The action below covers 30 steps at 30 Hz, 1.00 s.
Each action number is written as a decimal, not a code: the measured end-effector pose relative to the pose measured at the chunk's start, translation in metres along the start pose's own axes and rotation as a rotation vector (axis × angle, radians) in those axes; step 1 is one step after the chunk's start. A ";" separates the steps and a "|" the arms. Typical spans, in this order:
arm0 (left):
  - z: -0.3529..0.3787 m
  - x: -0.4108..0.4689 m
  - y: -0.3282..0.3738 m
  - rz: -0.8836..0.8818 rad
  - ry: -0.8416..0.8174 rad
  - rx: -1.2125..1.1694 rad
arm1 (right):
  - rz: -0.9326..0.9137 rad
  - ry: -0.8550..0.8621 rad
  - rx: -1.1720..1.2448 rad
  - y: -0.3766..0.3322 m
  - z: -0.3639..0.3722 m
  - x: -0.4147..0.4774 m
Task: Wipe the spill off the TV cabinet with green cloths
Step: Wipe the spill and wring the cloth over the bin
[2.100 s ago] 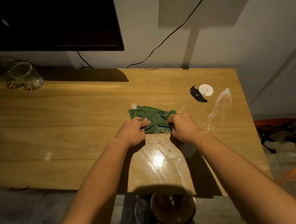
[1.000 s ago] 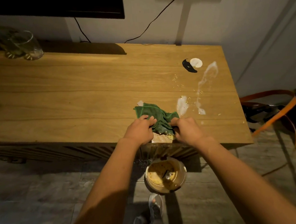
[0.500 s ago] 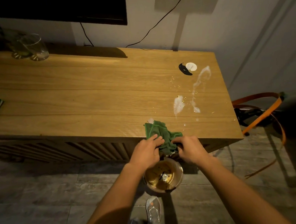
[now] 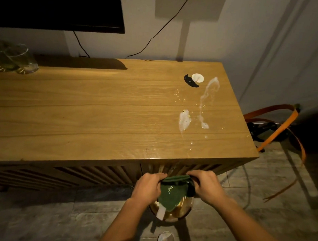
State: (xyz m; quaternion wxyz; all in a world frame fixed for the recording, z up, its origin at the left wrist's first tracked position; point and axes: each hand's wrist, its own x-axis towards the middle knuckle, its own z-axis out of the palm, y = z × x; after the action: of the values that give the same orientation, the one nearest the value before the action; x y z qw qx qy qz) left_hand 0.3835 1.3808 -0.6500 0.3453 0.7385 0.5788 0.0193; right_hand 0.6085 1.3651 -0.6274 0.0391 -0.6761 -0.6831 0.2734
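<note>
Both hands hold the green cloth [image 4: 174, 191] in front of the TV cabinet [image 4: 98, 112], below its front edge and off the top. The left hand [image 4: 149, 188] grips the cloth's upper left corner and the right hand [image 4: 206, 185] its upper right corner, the fingers [image 4: 157, 175] of each curled shut and clamped on the bunched top hem. The cloth hangs down between them as a loose flap, with a few pale crumbs stuck to its face. Its lower tip hangs over a round bowl [image 4: 185, 208] that sits on the floor [image 4: 49, 227] just beside the cabinet's slatted front; whether cloth and bowl touch cannot be told. A pale scrap lies at the bowl's left rim.

On the cabinet top, the spill [image 4: 185, 120] lies toward the right end: a whitish patch near the front right, a thinner streak running from it toward the back right corner, and small yellowish crumbs scattered around both. A wet sheen shows at the front edge just above the hands. A white disc [image 4: 198, 77] with a black mark [image 4: 189, 81] touching it lies near the back right corner. A clear glass [image 4: 21, 58] stands at the back left, under the dark TV screen [image 4: 56, 13].
</note>
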 end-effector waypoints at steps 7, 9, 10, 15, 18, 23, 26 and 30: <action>-0.027 -0.001 0.019 -0.005 -0.083 0.006 | 0.001 -0.074 -0.007 0.004 -0.029 0.005; -0.042 -0.002 0.025 0.000 -0.094 0.011 | -0.010 -0.107 0.008 0.001 -0.042 0.006; -0.051 -0.002 0.029 0.002 -0.100 0.008 | -0.015 -0.129 0.017 -0.002 -0.050 0.007; -0.100 0.000 0.053 0.012 -0.195 -0.025 | -0.015 -0.222 0.064 -0.019 -0.093 0.015; -0.129 0.004 0.066 0.010 -0.229 0.016 | -0.007 -0.286 0.073 -0.031 -0.120 0.020; -0.180 0.012 0.088 -0.038 -0.283 0.024 | -0.068 -0.358 0.056 -0.060 -0.179 0.033; -0.215 0.018 0.101 -0.032 -0.257 0.006 | -0.078 -0.370 0.075 -0.077 -0.216 0.045; -0.260 0.031 0.115 -0.025 -0.183 -0.025 | -0.114 -0.340 0.063 -0.098 -0.259 0.063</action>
State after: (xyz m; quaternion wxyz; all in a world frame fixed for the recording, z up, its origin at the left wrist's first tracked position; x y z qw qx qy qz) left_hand 0.3794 1.5239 -0.4025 0.4061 0.7255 0.5537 -0.0456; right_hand 0.6245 1.5139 -0.3866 -0.0404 -0.5786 -0.7084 0.4022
